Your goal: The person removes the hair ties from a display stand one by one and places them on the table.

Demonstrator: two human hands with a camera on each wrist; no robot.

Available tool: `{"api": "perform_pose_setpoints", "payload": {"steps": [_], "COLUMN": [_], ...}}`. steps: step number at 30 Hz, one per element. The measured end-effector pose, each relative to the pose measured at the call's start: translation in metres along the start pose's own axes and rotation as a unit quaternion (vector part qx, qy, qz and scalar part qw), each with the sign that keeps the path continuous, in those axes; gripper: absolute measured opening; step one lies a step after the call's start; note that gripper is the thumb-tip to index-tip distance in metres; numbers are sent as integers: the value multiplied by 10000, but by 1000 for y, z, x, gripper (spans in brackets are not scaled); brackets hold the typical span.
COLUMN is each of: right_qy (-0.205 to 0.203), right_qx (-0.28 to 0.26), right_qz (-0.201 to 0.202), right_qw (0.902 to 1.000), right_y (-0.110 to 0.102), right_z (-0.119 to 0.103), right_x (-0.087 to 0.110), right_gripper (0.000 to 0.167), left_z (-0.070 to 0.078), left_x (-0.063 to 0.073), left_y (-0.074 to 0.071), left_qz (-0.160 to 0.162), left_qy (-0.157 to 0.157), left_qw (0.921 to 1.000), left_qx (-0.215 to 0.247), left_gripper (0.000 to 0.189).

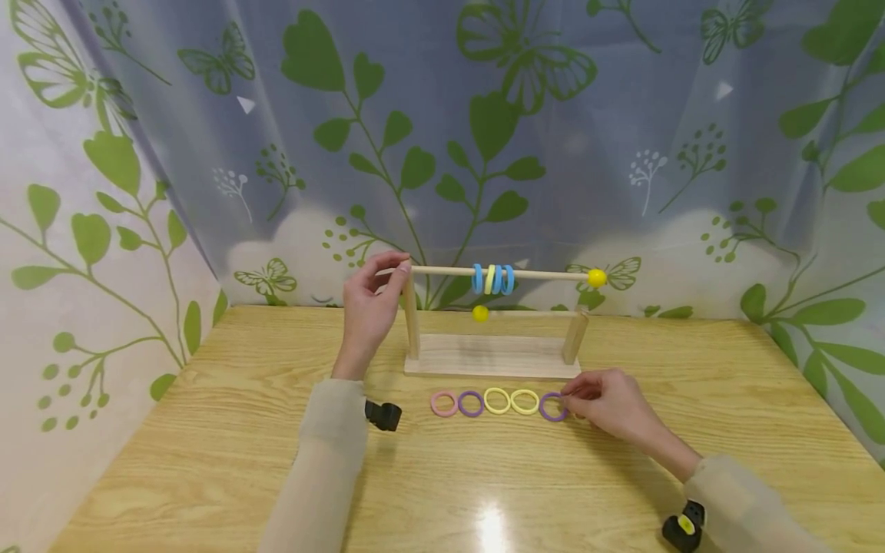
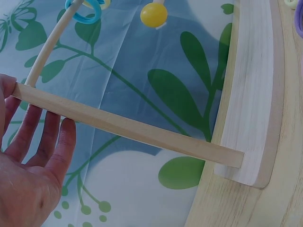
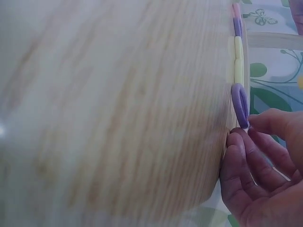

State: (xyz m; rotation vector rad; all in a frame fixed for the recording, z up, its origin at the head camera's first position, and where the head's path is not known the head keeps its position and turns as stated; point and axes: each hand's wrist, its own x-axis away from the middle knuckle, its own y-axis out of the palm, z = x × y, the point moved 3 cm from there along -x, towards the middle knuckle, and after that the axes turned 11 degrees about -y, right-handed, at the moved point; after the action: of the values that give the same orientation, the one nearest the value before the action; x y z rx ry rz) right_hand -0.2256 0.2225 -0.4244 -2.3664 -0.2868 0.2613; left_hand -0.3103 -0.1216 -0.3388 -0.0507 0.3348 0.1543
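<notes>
At its top end, the left post (image 1: 412, 326) of a wooden stand is held by my left hand (image 1: 373, 303); in the left wrist view the fingers (image 2: 64, 146) lie behind the post. From there an upper rod (image 1: 442, 270) runs right to a yellow ball (image 1: 597, 278). Several blue rings (image 1: 477, 279) and a pale yellow ring (image 1: 489, 280) hang on it. My right hand (image 1: 608, 403) pinches a purple ring (image 3: 237, 101) by its near edge, between thumb and forefinger. That ring is tilted up in the right wrist view.
Left of the pinched ring, a pink ring (image 1: 433, 403), another purple ring (image 1: 472, 415) and two yellow rings (image 1: 497, 413) lie in a row on the table (image 1: 242, 461). Behind them is the stand's base (image 1: 491, 357). A lower rod ends in a yellow ball (image 1: 480, 313). A patterned curtain (image 1: 415, 92) hangs behind.
</notes>
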Motion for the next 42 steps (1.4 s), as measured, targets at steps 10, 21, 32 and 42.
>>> {"api": "perform_pose_setpoints", "payload": {"steps": [10,21,32,42], "right_qy": [-97,-169,-858,-1179], "right_qx": [-169,-192,341,272], "right_qz": [96,354,1184,1799], "right_qw": [9998,9990,9887,9762], "right_y": [-2,-5,-13,-10], "right_z": [5,3,-6,-23], "right_x": [2,4,2,-6], "right_gripper": [18,19,18,17], "left_z": [1,1,0,0], "left_x": [0,1,-1,0], "left_y": [1,0,1,0], "left_qz": [5,-23,-12,9], "left_qy": [-109,-93,-186,-3], "left_qw": [9999,9999,9998,10000], "left_qx": [-11,-33,-78,-14], "left_gripper": [23,22,22,21]}}
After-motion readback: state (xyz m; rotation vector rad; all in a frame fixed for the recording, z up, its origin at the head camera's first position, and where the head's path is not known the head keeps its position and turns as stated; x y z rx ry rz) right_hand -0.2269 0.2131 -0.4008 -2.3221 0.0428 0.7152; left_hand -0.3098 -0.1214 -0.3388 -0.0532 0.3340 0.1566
